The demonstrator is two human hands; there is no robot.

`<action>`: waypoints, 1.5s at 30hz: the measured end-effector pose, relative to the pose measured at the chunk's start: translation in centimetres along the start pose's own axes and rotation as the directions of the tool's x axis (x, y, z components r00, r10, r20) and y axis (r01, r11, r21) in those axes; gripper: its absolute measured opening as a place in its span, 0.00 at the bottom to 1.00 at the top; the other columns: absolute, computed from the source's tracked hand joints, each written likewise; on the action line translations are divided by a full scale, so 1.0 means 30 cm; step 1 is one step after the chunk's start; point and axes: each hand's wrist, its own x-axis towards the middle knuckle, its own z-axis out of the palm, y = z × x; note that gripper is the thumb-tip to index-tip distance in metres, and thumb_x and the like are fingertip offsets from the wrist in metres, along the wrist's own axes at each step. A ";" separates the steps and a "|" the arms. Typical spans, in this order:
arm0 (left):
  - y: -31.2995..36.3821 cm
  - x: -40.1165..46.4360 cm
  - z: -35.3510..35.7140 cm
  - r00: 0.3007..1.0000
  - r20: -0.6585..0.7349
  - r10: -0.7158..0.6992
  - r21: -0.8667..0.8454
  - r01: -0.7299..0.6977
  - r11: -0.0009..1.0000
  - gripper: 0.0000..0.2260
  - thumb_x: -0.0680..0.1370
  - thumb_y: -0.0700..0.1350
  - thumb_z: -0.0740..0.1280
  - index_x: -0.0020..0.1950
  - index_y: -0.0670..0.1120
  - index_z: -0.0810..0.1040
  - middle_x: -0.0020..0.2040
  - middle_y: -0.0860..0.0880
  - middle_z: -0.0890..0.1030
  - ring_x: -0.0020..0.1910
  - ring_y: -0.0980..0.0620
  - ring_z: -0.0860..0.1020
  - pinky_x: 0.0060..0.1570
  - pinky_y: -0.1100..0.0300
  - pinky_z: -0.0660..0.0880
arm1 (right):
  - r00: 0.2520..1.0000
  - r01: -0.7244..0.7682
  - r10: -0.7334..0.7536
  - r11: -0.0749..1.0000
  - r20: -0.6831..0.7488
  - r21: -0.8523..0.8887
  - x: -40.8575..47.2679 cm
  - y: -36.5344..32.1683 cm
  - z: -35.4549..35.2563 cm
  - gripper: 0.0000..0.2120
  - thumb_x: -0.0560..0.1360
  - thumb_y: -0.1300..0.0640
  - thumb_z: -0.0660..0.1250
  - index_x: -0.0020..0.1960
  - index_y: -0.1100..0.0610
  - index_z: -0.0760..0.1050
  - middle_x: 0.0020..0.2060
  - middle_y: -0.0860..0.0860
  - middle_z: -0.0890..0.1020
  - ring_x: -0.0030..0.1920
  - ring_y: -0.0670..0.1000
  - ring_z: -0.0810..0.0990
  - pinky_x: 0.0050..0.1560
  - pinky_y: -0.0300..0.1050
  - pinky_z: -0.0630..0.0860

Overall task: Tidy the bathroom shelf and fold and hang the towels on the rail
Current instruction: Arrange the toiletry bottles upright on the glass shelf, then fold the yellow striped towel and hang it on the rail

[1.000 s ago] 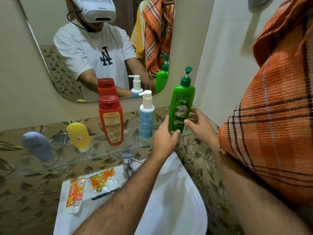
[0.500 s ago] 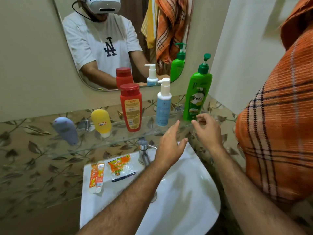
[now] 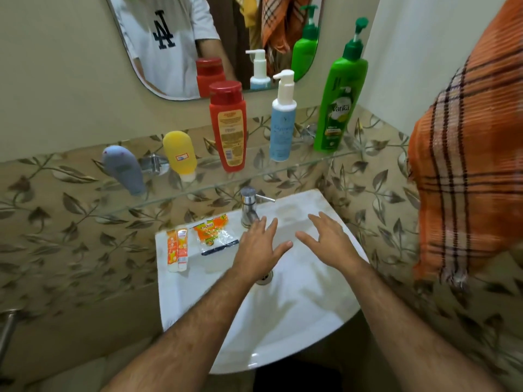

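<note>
On the glass shelf [image 3: 305,168] stand a green pump bottle [image 3: 338,108] at the right end, a pale blue pump bottle [image 3: 281,128], a red bottle [image 3: 228,131], a yellow tube [image 3: 180,155] and a grey-blue tube [image 3: 124,169]. An orange checked towel [image 3: 469,165] hangs at the right. My left hand [image 3: 259,247] and my right hand [image 3: 329,241] hover open and empty over the white basin [image 3: 297,321], below the shelf.
Two small orange tubes [image 3: 177,248] and an orange sachet [image 3: 216,232] lie on the basin's left rim beside the steel tap [image 3: 249,206]. A mirror [image 3: 215,38] hangs above the shelf. A metal pipe end [image 3: 7,329] shows at the lower left.
Both hands let go of the green pump bottle, which now stands on the shelf's right end, and dropped to above the basin. The view tilted downward.
</note>
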 end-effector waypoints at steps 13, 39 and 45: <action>0.227 -0.082 -0.143 0.971 -0.159 0.181 -0.030 -0.188 0.982 0.34 0.80 0.66 0.53 0.80 0.49 0.56 0.81 0.45 0.57 0.80 0.46 0.53 0.76 0.45 0.56 | 0.957 0.103 -0.095 0.995 -0.273 0.015 -0.220 -0.026 -0.213 0.30 0.79 0.40 0.63 0.75 0.55 0.67 0.73 0.54 0.70 0.73 0.56 0.67 0.71 0.52 0.65; 0.820 -0.427 -0.820 0.394 -0.421 0.817 0.094 -0.877 0.471 0.32 0.80 0.65 0.53 0.81 0.51 0.55 0.81 0.46 0.56 0.79 0.46 0.55 0.75 0.45 0.56 | 0.393 -0.379 -0.066 0.897 -0.917 -0.227 -1.106 -0.419 -0.948 0.29 0.77 0.41 0.67 0.71 0.57 0.72 0.70 0.59 0.71 0.70 0.60 0.70 0.67 0.54 0.71; 0.956 -0.505 -0.910 0.315 -0.417 0.852 0.113 -0.913 0.393 0.31 0.81 0.64 0.53 0.80 0.52 0.56 0.81 0.46 0.55 0.79 0.47 0.54 0.75 0.47 0.55 | 0.284 -0.504 0.015 0.853 -0.959 -0.136 -1.266 -0.461 -1.116 0.30 0.74 0.45 0.70 0.72 0.57 0.69 0.73 0.59 0.67 0.70 0.62 0.70 0.66 0.55 0.70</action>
